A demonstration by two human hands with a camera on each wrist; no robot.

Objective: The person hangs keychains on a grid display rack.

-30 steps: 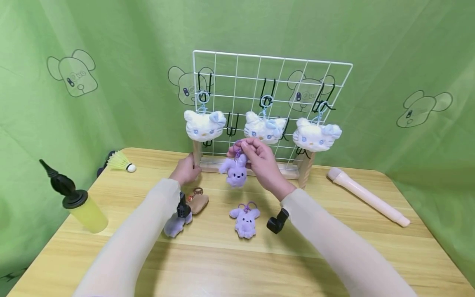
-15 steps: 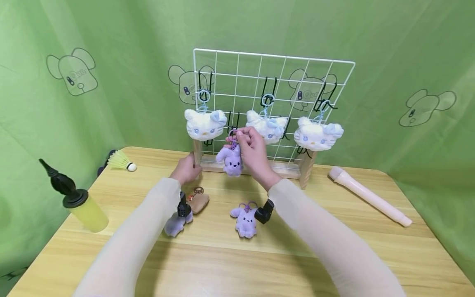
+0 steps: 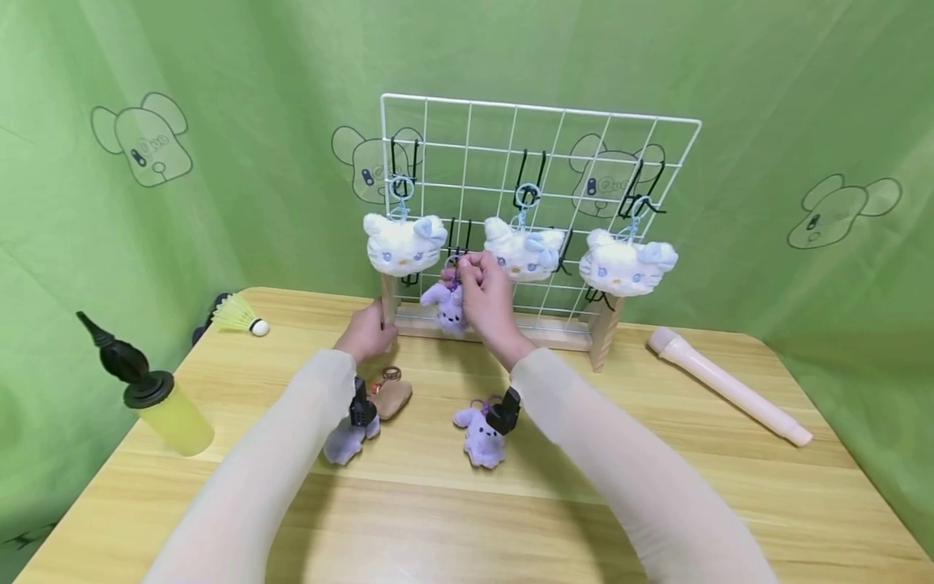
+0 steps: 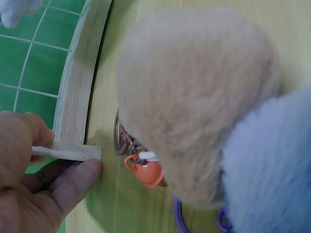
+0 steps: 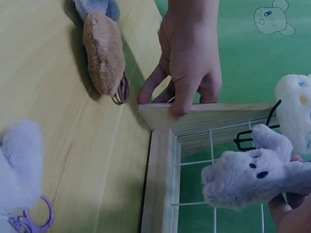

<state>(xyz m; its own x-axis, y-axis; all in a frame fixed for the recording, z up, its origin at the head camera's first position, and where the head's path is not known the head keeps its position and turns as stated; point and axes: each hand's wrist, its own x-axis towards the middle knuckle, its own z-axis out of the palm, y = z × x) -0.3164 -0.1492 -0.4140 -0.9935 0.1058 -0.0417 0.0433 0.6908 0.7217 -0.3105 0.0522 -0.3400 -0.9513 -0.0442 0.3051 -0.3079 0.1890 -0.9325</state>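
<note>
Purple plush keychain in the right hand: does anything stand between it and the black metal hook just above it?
No object visibly stands between the purple plush keychain and the black metal hook; only the right hand, gripping the keychain, is close. White plush cat heads hang to either side.

Head view from above, facing forward and down, both wrist views close in, sharing the wooden stand [image 5: 159, 179]

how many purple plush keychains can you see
3: a held keychain in the right hand, a middle keychain on the table, and a left keychain partly behind the left sleeve. Others could be hidden.
</note>
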